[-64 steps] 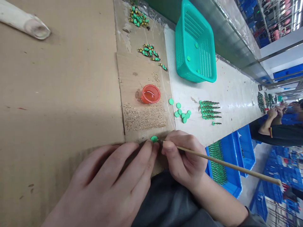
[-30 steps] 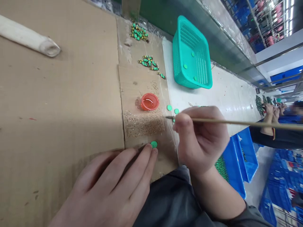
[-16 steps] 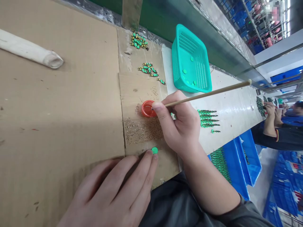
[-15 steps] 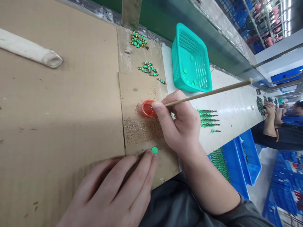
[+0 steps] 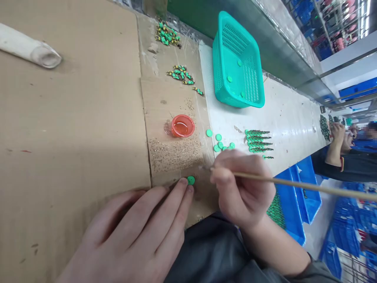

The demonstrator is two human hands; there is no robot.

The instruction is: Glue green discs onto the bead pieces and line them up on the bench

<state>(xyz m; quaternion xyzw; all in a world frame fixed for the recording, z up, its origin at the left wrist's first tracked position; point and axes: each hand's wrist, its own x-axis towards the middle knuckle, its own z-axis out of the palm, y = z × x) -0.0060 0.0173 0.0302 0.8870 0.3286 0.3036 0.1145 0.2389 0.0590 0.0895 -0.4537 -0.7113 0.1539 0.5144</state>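
My right hand point(image 5: 243, 188) is closed in a pinch round a thin wooden stick point(image 5: 297, 182). The stick's blurred tip points left, just above the cardboard, and its kind of tip cannot be made out. My left hand point(image 5: 141, 232) lies flat with fingers stretched, two fingertips touching a small green disc point(image 5: 191, 180) with tiny holes. Beyond the hands stands a small red cup point(image 5: 183, 126) with shiny liquid in it. Between cup and disc, tiny light grains point(image 5: 173, 154) are scattered on the cardboard. Several loose green discs point(image 5: 218, 137) lie past my right hand.
A teal basket point(image 5: 217, 74) holding a few discs stands at the back. Green beaded pieces lie in piles point(image 5: 167, 33) and rows point(image 5: 257, 138). A pale tube point(image 5: 29, 47) rests at left. Blue bins point(image 5: 290, 204) stand right; a co-worker's arm point(image 5: 335, 143) shows far off.
My right hand has drawn the stick out of the red cup and moved toward me and to the right. My left hand stays at the green disc. The view has shifted slightly.
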